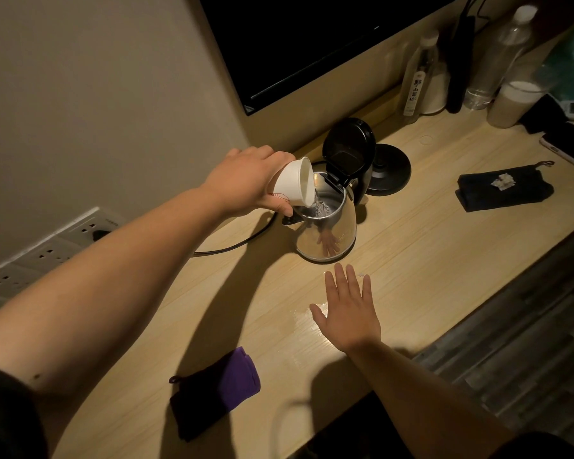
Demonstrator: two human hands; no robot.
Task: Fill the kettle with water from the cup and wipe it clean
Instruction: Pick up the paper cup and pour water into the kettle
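- Two bare hands are over a pale wooden desk (428, 233) that runs along a beige wall (96, 94).
- The left hand (246, 183) is wrapped around a white paper cup (294, 183), tipped steeply so its mouth points down and to the right.
- A thin stream of water (318, 202) falls from the cup's lip into the open top of a steel kettle (328, 226).
- The kettle stands upright on the desk, off its round black base (388, 170), which lies just behind it to the right.
- The kettle's black lid (348, 147) is hinged up and back, standing nearly upright above the opening.
- The right hand (348, 313) is flat and spread, fingers straight, holding nothing, low over the desk just in front of the kettle; whether it touches the wood I cannot tell.
- Its reflection shows on the kettle's shiny side.
- A wet patch (309, 316) glistens on the wood beside the right thumb.
- A purple cloth (219, 389) lies folded near the front edge of the desk, between the two forearms.
- A dark cloth (504, 190) lies well to the right of the kettle, with a small white crumpled bit (503, 181) on top.
- A black cord (239, 243) runs left from behind the kettle.
- White wall sockets (47, 253) sit at the left, one with a black plug in it.
- Several clear bottles (497, 61) stand at the back right under a dark screen (312, 44).
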